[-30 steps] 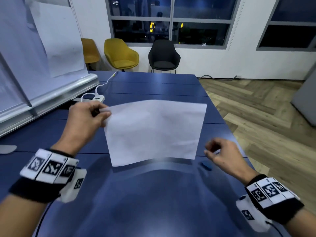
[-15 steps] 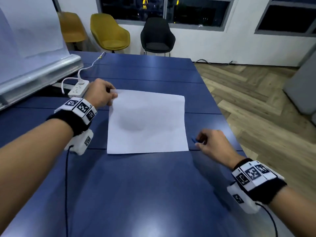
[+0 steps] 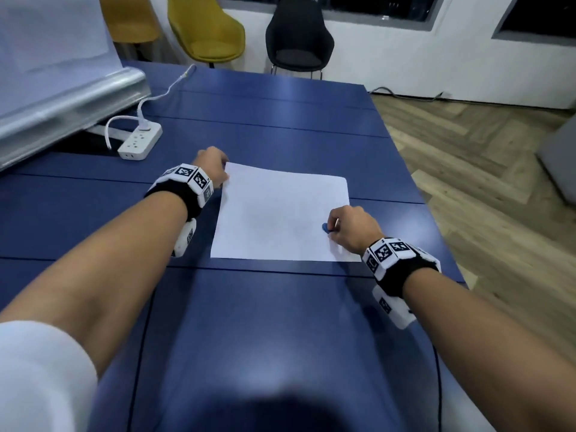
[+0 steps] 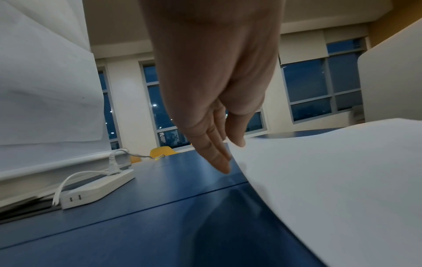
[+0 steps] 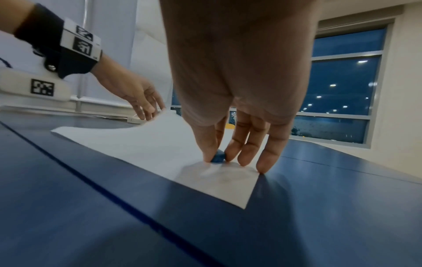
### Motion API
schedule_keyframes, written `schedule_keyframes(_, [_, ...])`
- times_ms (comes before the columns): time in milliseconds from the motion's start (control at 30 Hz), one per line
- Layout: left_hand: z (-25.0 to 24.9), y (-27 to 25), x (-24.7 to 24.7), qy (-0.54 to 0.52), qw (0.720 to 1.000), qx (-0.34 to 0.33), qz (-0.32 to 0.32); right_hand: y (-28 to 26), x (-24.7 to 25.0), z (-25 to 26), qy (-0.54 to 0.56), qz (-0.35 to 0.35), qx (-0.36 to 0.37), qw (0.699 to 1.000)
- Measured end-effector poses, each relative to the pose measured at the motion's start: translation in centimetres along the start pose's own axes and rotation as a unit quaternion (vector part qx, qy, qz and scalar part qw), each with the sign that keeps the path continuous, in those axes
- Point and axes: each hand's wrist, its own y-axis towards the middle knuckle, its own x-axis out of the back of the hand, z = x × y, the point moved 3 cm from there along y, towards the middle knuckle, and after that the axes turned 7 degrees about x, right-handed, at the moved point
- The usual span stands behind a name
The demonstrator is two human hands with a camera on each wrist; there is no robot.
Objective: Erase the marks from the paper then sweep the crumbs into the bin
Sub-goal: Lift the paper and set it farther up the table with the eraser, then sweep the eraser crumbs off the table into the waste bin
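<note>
power strip (image 3: 140, 142) left of paper (image 3: 274, 213)

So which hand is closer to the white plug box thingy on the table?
Left. The left hand rests at the paper's far-left corner, a short way from the power strip. The right hand pinches the blue eraser at the sheet's opposite side, much farther away.

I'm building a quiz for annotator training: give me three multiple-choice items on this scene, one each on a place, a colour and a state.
1. Where is the eraser? A on the floor; B on the paper's near right part; C beside the power strip.
2. What colour is the table? A blue; B white; C yellow.
3. What is the right hand doing? A hanging idle; B lifting the paper; C pinching the eraser.

Key: B, the eraser sits on the sheet; A, the top is blue; C, the fingers close on it.
</note>
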Motion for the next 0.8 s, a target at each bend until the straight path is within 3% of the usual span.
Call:
schedule_keyframes(167, [2.7, -2.4, 1.3, 0.107, 0.993, -0.007, 0.041, -0.2, 0.0, -0.2, -0.001, -0.007, -0.001, 1.000])
schedule_keyframes(300, [7.0, -9.7, 1.4, 0.178, 0.977, -0.003, 0.117, -1.9, 0.8, 0.5, -0.009, 0.003, 0.019, 1.000])
schedule_keyframes(433, [11.6, -19.5, 0.0, 0.239, 0.948, 0.080, 0.194, -7.4, 2.3, 1.7, 0.036, -0.040, 0.034, 0.998])
schedule_keyframes(533, [11.9, -24.3, -1.8, 0.232, 0.942, 0.098, 0.224, -13.5, 3.0, 2.5, 0.130, -0.111, 0.044, 0.984])
schedule_keyframes(633, [9.5, -26.5, -3.4, 0.241, 0.941, 0.065, 0.228, -19.2, 2.1, 3.4, 0.196, -0.162, 0.050, 0.966])
schedule_keyframes(800, [2.6, -29.0, -7.5, 0.253, 0.927, -0.070, 0.268, -24.9, -1.9, 5.4, 0.244, -0.181, 0.077, 0.950])
